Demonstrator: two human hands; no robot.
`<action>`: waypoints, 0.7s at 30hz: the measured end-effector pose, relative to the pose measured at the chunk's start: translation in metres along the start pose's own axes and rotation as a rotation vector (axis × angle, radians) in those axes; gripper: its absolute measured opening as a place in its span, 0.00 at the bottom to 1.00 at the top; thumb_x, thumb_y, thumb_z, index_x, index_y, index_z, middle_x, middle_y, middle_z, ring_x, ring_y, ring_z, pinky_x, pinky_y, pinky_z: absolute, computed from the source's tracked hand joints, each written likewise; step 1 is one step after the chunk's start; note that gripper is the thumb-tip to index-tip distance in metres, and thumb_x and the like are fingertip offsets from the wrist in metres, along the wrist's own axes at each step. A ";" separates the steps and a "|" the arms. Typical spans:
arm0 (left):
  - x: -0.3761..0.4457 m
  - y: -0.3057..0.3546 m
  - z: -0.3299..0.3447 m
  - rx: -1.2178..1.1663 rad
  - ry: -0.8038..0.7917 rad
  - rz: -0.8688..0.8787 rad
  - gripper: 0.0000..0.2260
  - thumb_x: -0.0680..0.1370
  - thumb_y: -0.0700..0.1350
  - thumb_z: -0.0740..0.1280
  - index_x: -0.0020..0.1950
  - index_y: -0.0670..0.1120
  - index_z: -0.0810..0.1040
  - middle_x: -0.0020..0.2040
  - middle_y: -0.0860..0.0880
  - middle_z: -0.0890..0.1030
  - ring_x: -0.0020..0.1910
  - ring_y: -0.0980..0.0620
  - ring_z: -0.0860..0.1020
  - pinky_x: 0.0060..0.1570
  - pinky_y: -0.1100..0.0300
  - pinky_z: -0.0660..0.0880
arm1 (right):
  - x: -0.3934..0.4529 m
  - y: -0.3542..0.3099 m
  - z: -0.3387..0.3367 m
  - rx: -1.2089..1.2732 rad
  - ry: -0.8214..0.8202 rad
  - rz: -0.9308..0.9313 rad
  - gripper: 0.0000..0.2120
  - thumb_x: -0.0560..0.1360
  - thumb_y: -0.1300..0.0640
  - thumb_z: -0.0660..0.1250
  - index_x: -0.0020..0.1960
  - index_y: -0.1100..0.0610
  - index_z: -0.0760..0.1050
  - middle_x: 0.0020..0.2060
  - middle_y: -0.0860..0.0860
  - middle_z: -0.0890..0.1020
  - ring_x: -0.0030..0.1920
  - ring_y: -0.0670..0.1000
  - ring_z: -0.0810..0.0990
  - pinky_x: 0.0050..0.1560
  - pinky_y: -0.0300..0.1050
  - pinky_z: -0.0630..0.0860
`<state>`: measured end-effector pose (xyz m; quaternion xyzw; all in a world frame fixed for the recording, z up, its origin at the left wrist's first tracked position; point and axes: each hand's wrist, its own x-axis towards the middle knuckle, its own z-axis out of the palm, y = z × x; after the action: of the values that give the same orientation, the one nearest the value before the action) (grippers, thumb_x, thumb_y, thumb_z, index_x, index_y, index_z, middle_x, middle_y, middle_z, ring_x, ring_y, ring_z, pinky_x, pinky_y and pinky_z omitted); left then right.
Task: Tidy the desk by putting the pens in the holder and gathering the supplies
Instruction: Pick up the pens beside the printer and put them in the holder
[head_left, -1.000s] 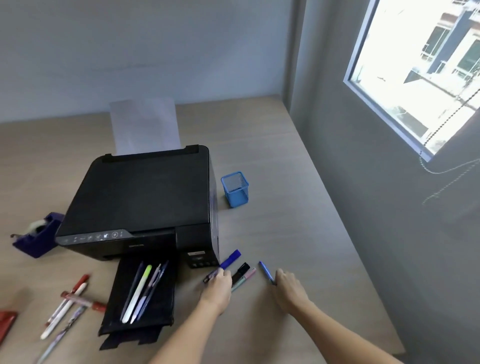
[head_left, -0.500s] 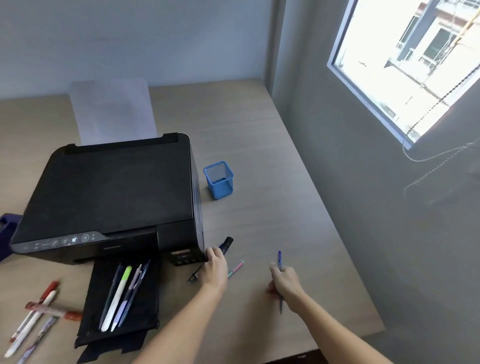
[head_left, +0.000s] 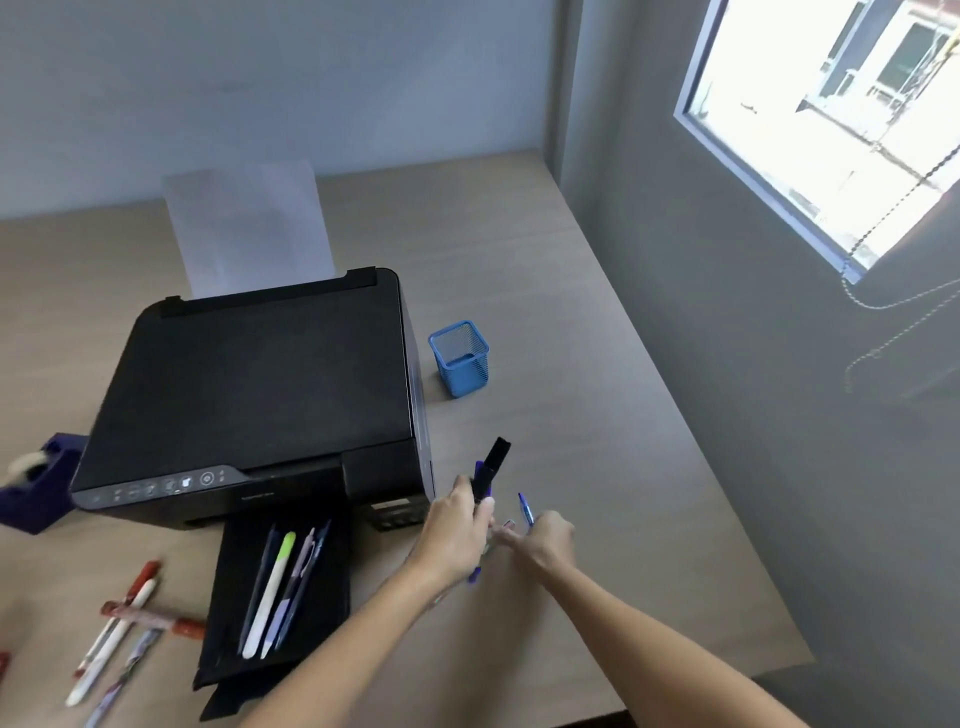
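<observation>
My left hand (head_left: 457, 535) grips a bundle of markers (head_left: 491, 467), black and dark blue, their ends sticking up above the desk to the right of the printer. My right hand (head_left: 545, 538) holds a blue pen (head_left: 525, 508) and its fingers reach left onto a small pink-tipped pen (head_left: 506, 525) between the hands. The blue mesh pen holder (head_left: 460, 358) stands empty farther back, beside the printer's right side. Several pens (head_left: 280, 587) lie in the printer's output tray. More red and white pens (head_left: 124, 618) lie on the desk at the lower left.
A black printer (head_left: 260, 395) with paper (head_left: 249, 228) in its rear feed fills the desk's middle. A dark blue tape dispenser (head_left: 36, 488) sits at the left edge. The grey wall and window are close on the right; the desk's front edge runs near my arms.
My left hand has lifted the markers off the desk and raised them upright. My right hand, with the blue pen, has moved left toward the small pen. The camera has shifted.
</observation>
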<state>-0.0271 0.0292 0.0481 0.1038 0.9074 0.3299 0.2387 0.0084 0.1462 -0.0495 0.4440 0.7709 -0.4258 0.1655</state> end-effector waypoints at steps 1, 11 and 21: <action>-0.003 0.005 -0.011 -0.028 -0.018 0.034 0.07 0.81 0.47 0.58 0.50 0.44 0.71 0.46 0.48 0.84 0.41 0.53 0.80 0.42 0.61 0.74 | -0.001 -0.006 -0.001 -0.030 -0.005 -0.002 0.21 0.65 0.45 0.74 0.33 0.57 0.66 0.32 0.53 0.72 0.32 0.55 0.72 0.29 0.42 0.66; 0.026 0.019 -0.050 -0.527 -0.036 -0.016 0.03 0.81 0.40 0.59 0.54 0.44 0.70 0.39 0.50 0.76 0.40 0.53 0.76 0.47 0.59 0.74 | 0.032 -0.018 -0.040 -0.282 -0.040 -0.107 0.15 0.75 0.60 0.57 0.58 0.65 0.74 0.58 0.64 0.79 0.59 0.64 0.78 0.54 0.49 0.74; 0.139 0.080 -0.057 -1.063 0.312 -0.321 0.03 0.80 0.43 0.63 0.51 0.44 0.72 0.32 0.49 0.68 0.24 0.54 0.71 0.28 0.61 0.68 | 0.079 -0.155 -0.130 0.419 0.064 -0.388 0.07 0.82 0.53 0.52 0.53 0.54 0.66 0.42 0.52 0.81 0.46 0.53 0.77 0.42 0.45 0.68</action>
<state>-0.1735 0.1069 0.0877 -0.2194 0.6459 0.7116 0.1683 -0.1470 0.2558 0.0550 0.3260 0.7414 -0.5852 -0.0387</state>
